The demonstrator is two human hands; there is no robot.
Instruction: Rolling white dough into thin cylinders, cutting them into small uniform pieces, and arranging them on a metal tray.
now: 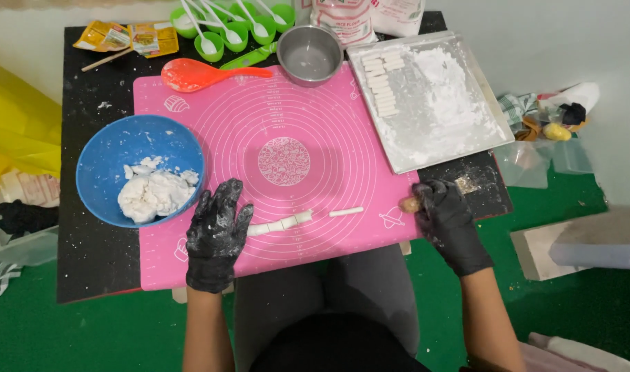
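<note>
the left hand [217, 231] is lying palm down, fingers spread wide and holding nothing, on the pink silicone mat [287, 110], its fingertips just beside the left end of the rolled dough rope [282, 223], which is sitting near the front edge of the mat already nicked into short segments, and one cut stick [346, 211] is lying a little apart to the right of it. the right hand [447, 219] is curling closed around a small tan-handled tool [410, 204] at the right edge of the mat, only the butt of it peeking out, so what kind of blade it carries i cannot tell. for the cutting to go well, i'd judge the left hand is wanting to steady the rope lightly without squashing it, while the right is bringing the tool straight down for even lengths, matching the neat rows of pieces [382, 84] already resting in the floured tray [459, 148] at the back right. both wrists are sitting low, forearms coming up from either side of the lap, gloves dusted white. the blue bowl [101, 155] with the remaining dough lump [153, 194] is waiting left of the mat, touching its edge, on the black surface [94, 248], with an orange spoon [198, 74] and a steel bowl [309, 55] further back
</note>
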